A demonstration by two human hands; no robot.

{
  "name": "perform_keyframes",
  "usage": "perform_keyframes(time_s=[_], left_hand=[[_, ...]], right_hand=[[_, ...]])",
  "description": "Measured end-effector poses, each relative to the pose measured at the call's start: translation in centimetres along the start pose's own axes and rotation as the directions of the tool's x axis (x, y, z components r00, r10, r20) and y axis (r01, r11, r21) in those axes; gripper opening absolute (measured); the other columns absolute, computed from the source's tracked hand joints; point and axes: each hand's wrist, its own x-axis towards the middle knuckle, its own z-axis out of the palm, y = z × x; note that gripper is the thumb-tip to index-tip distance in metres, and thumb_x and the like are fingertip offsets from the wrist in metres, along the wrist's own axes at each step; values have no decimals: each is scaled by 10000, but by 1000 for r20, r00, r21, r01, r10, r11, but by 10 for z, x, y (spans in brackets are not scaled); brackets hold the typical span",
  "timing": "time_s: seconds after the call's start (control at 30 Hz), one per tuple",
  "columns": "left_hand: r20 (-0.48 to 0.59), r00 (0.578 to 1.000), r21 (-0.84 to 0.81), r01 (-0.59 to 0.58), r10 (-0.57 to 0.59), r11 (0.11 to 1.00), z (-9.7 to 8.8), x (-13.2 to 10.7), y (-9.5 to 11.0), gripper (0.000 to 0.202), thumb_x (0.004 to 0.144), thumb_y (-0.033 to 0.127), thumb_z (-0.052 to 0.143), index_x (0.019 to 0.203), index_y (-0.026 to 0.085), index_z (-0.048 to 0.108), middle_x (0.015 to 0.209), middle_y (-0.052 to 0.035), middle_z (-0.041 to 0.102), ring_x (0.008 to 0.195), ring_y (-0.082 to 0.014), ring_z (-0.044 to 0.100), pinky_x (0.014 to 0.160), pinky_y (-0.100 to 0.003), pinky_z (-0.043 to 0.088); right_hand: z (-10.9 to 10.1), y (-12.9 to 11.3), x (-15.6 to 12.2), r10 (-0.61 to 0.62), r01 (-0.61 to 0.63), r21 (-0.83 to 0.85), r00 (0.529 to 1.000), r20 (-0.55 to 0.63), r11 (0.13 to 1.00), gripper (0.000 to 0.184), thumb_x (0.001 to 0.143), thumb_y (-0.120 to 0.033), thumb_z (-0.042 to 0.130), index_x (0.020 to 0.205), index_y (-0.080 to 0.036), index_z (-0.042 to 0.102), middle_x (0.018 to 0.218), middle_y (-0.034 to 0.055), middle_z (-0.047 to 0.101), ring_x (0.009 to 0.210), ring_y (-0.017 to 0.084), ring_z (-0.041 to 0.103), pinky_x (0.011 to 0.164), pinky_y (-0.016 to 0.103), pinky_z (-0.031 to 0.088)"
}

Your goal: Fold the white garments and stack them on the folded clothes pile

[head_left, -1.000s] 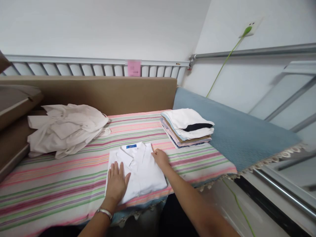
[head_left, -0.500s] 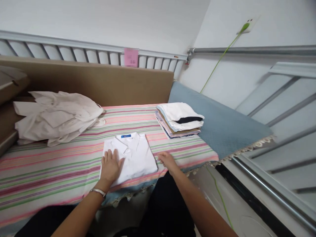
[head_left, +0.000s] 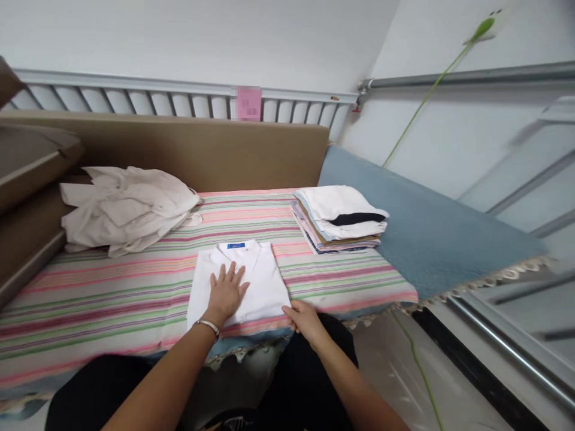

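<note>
A folded white shirt (head_left: 265,281) with a blue collar label lies on the striped cloth (head_left: 112,299) near its front edge. My left hand (head_left: 227,291) rests flat on the middle of the shirt, fingers spread. My right hand (head_left: 304,317) is at the shirt's near right corner, fingers curled against its edge; whether it pinches the fabric I cannot tell. A silver bracelet sits on my left wrist.
A stack of folded clothes (head_left: 339,218) stands to the right at the back. A heap of crumpled cream garments (head_left: 128,206) lies at the back left. A blue mat (head_left: 426,239) covers the right side, with a brown board (head_left: 179,149) and white railing behind.
My left hand slid from the shirt's left part to its middle. My right hand moved from the shirt's upper right edge down to its near right corner.
</note>
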Motion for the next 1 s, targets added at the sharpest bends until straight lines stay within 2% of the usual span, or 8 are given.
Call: perform_keyframes(time_s=[0.23,0.37,0.43,0.53,0.63,0.77,0.87,1.0], left_hand=[[-1,1000,1,15,-15,1000,0,-2,1,506,869,470,286,1348,312,325,1456,-56,288,1336,-344,197,1009,-628,213],[-5,1000,11,17,-17,1000,-1,-1,1,499,866,464,308,1343,321,328,1453,-62,294,1333,-345,207,1000,-632,225],[-4,1000,13,8,-8,1000,-4,-2,1,505,864,475,308,1346,325,320,1454,-61,292,1329,-347,218,990,-631,245],[-67,998,18,5,-4,1000,-11,-6,-3,519,867,484,295,1357,314,300,1462,-59,275,1338,-328,204,1003,-595,265],[-171,985,44,36,-28,998,-15,-14,-12,517,872,457,307,1359,285,309,1459,-77,277,1348,-306,185,1034,-549,252],[-201,978,76,68,-52,995,-10,-24,-27,509,861,447,351,1335,263,367,1435,-110,320,1340,-314,210,1030,-530,263],[-202,975,90,109,-89,990,-3,-27,-36,525,852,473,353,1323,245,393,1416,-143,344,1320,-337,251,1013,-536,281],[-228,970,104,111,-85,988,7,-28,-43,531,850,484,347,1327,253,384,1412,-161,343,1305,-351,279,991,-539,307]], right_hand=[[-1,16,8,-25,11,-171,997,-78,985,206,725,-284,490,560,-206,394,436,-66,477,382,95,479,410,195,348],[-12,16,3,8,-29,-192,994,-110,981,87,704,-266,472,637,-210,471,519,-40,556,442,129,540,434,223,392],[-23,10,-2,-108,55,-258,975,-194,965,109,719,-298,464,686,-211,522,601,-12,602,534,155,584,513,258,445],[-31,-7,-9,-356,245,-363,892,-278,899,231,772,-384,439,814,-212,587,818,47,660,782,200,621,728,313,479],[-14,-30,-7,-524,384,-453,818,-237,804,347,823,-411,392,1010,-203,597,1079,87,627,1029,220,559,906,350,424],[34,-59,11,-656,481,-640,753,-48,599,455,862,-416,371,1213,-171,525,1307,101,490,1256,227,374,1046,387,289],[59,-66,32,-615,446,-742,786,57,501,510,878,-436,357,1315,-183,429,1401,88,376,1326,232,252,1074,421,214],[66,-53,55,-541,373,-801,838,74,469,516,882,-474,344,1344,-248,384,1446,54,294,1350,229,184,1086,446,139]])
